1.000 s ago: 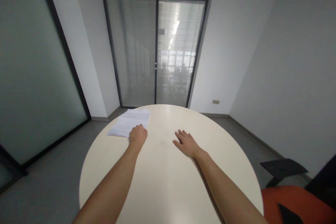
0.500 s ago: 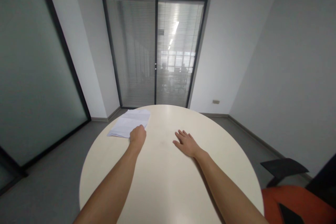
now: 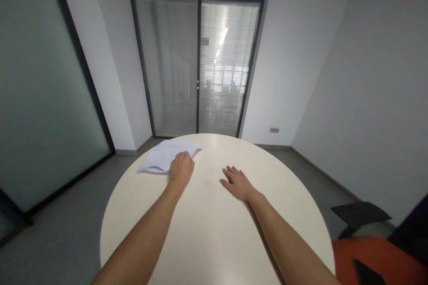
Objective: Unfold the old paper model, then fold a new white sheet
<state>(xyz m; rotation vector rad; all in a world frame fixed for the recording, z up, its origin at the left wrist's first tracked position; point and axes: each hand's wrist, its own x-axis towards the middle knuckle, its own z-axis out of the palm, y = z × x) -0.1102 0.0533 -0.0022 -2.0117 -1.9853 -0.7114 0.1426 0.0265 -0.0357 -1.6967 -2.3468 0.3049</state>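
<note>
The left hand (image 3: 182,167) curls its fingers (image 3: 182,156) tightly on the near right edge of the white paper sheets (image 3: 160,156), slightly buckled at the far left of the round tabletop (image 3: 203,222). The right hand (image 3: 238,184) lies palm down (fingers straight, slightly spread, holding nothing), apart from the sheets.

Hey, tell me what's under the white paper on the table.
The table is beneath the paper; its pale top shows along the near edge. The left hand covers the paper's near right part. Anything else underneath is hidden.
</note>
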